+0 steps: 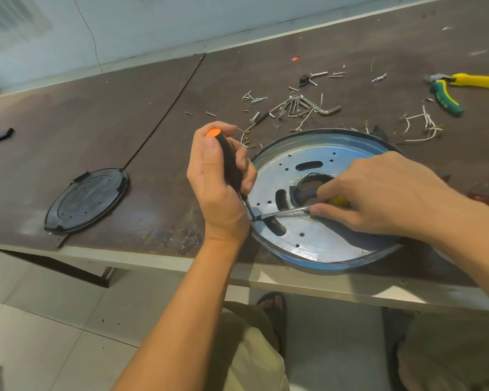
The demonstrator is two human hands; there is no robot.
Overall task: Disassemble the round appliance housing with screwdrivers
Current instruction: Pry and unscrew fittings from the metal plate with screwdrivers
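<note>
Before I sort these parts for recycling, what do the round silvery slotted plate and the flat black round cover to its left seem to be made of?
The round silvery slotted plate looks like stamped sheet metal, perhaps galvanized steel: bright bluish glare, cleanly punched holes and slots. The flat black round cover is probably moulded plastic: dull black sheen, raised concentric rings, a small edge tab.

no legible text, pliers (446,98) lettering blurred

loose screws (290,104) crowd table (96,131) behind housing (308,238)
</note>
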